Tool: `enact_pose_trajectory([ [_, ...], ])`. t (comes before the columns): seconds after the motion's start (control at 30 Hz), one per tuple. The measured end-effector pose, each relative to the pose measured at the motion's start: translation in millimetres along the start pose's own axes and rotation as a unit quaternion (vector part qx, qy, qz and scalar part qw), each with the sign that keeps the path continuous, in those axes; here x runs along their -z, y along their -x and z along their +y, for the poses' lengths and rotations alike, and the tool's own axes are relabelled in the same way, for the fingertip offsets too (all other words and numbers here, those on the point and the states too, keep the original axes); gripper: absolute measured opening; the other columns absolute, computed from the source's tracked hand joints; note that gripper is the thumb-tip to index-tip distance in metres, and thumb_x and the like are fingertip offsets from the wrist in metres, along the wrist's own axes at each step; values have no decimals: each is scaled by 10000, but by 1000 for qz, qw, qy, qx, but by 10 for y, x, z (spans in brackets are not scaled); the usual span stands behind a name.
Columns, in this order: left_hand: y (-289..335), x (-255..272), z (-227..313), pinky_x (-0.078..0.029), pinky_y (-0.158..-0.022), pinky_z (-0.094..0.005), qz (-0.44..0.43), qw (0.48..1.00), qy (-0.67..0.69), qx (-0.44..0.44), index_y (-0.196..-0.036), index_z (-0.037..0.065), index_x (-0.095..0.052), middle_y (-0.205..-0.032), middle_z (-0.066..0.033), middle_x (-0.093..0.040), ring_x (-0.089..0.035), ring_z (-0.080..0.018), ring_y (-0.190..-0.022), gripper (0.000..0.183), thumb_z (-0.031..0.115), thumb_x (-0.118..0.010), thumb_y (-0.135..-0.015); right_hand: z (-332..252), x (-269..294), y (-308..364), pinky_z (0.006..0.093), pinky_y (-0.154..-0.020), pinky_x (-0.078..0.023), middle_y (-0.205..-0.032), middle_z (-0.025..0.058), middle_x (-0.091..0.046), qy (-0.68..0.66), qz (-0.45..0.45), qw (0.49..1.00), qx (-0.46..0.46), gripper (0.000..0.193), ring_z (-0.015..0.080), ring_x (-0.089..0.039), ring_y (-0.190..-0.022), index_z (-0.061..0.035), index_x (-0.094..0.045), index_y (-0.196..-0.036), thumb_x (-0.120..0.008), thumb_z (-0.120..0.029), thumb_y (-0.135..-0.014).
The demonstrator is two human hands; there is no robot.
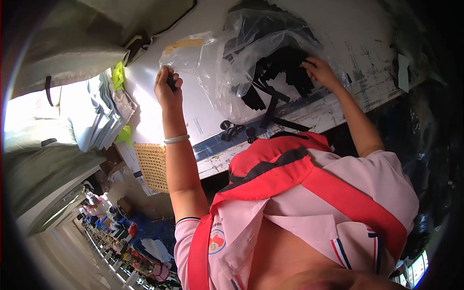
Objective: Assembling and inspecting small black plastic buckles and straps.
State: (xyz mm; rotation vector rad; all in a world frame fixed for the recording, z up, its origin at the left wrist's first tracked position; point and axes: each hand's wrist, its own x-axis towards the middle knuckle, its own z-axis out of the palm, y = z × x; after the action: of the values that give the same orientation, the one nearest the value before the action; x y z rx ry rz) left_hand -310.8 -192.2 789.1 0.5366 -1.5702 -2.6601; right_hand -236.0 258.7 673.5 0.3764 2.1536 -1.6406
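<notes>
My left hand [169,89], with a pale bangle [177,139] on its wrist, is raised over the white table. Its fingers are closed round a small black piece [171,82], whose exact kind I cannot make out. To the right, my right hand [319,72] is at the edge of a clear plastic bag [212,72]. Its fingers are bent together beside a heap of black straps [285,67]; what they pinch, if anything, is hidden. Some straps trail out toward the near table edge. Several small black buckles [232,131] lie in front of the bag.
The white worktable [145,87] has a worn near edge close to my red apron [270,154]. Stacked pale fabric pieces [99,113] with bright yellow parts stand at left. A woven cane panel [151,164] juts beside my left forearm. A pale strip [403,72] lies far right.
</notes>
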Motion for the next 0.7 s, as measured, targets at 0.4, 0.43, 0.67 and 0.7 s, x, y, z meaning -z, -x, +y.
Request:
enact_pose_trajectory([
  [0.4, 477, 35, -97, -375, -421, -222, 87, 973, -187, -100, -1272, 0, -504, -768, -54, -555, -506, -94, -544, 411, 103, -639, -898, -266, -216, 468, 197, -615, -441, -770, -5, -609, -49, -82, 992, 87, 247, 52, -529, -681, -91, -660, -1155, -610, -125, -915],
  [0.43, 667, 50, -146, -373, -420, -220, 78, 974, -192, -94, -1248, -3, -529, -771, -50, -554, -506, -92, -545, 375, 98, -631, -902, -287, -228, 529, 197, -615, -441, -770, -5, -609, -48, -84, 992, 86, 247, 52, -529, -681, -91, -660, -1155, -610, -125, -915],
  [0.67, 1944, -67, -781, -383, -452, -220, -63, 977, -160, 124, -1164, 1, -597, -810, -30, -571, -498, -82, -555, 284, 188, -572, -952, -773, -513, 926, 202, -644, -446, -877, -6, -656, -17, -126, 939, 319, 167, 60, -566, -754, -75, -703, -973, -688, -12, -819],
  [0.7, 2043, -109, -803, -386, -458, -219, -91, 972, -176, 126, -1163, 0, -599, -819, -26, -575, -496, -79, -560, 289, 200, -564, -958, -848, -582, 983, 210, -655, -449, -892, 4, -664, -20, -145, 932, 333, 182, 67, -579, -767, -69, -702, -953, -702, 17, -793],
])
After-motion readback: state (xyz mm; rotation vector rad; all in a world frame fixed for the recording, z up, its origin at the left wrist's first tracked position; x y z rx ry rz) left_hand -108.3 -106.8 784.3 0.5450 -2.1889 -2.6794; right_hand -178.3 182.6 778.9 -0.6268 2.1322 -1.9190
